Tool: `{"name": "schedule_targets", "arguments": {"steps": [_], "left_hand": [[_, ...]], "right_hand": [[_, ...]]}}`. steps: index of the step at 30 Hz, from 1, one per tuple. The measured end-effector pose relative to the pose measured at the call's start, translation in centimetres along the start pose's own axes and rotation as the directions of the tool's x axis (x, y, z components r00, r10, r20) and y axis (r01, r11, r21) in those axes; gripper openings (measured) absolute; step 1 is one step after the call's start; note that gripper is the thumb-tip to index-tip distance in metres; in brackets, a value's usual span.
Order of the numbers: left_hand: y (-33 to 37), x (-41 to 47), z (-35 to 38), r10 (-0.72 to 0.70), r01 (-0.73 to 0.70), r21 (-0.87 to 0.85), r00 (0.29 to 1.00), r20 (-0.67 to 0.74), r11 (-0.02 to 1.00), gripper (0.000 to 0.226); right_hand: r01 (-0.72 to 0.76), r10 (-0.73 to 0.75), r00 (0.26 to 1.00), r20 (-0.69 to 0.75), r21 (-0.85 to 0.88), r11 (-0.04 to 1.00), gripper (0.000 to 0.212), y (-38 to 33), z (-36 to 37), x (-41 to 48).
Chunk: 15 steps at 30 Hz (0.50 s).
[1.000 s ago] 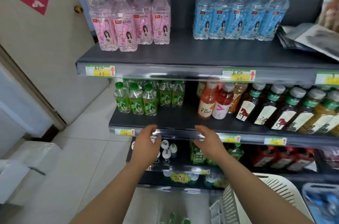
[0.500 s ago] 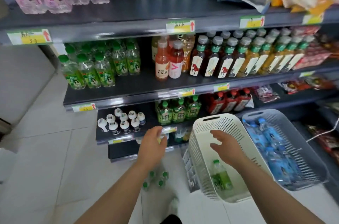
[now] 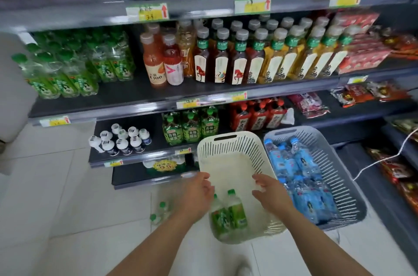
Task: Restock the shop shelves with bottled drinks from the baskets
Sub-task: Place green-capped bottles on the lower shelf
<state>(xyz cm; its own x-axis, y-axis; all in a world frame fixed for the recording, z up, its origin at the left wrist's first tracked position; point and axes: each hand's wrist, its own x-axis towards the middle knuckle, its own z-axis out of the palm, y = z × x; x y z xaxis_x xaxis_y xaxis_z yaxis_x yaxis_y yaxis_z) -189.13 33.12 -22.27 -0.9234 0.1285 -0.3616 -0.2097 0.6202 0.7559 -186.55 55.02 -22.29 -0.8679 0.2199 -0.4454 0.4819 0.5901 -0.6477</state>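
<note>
left hand: hovering over the white basket's left rim, fingers loose, gripping nothing
right hand: reaching into that basket, fingers spread, holding nothing either
green bottles: two sitting at the basket's near end, between the hands
grey basket: sitting just beside, holding blue bottles
</note>
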Motion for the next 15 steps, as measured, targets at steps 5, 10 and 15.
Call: {"name": "schedule_targets", "arguments": {"steps": [5, 10, 15], "left_hand": [[0.7, 2.5, 7.0, -0.184, 0.184, 0.024, 0.982, 0.036, 0.983, 0.039], [-2.1, 5.0, 11.1, -0.34, 0.328, 0.151, 0.939, 0.059, 0.932, 0.033], [-6.3, 8.3, 14.2, -0.438, 0.406, 0.249, 0.894, 0.09, 0.879, 0.023]], "right_hand": [[-0.01, 0.009, 0.996, 0.086, 0.013, 1.0, 0.047, 4.8, -1.4, 3.7], [-0.037, 0.026, 0.977, 0.212, 0.044, 0.998, 0.045, 8.0, 0.9, 7.3], [-0.061, 0.036, 0.964, 0.264, 0.086, 0.994, 0.046, 10.7, 4.6, 10.6]]}}
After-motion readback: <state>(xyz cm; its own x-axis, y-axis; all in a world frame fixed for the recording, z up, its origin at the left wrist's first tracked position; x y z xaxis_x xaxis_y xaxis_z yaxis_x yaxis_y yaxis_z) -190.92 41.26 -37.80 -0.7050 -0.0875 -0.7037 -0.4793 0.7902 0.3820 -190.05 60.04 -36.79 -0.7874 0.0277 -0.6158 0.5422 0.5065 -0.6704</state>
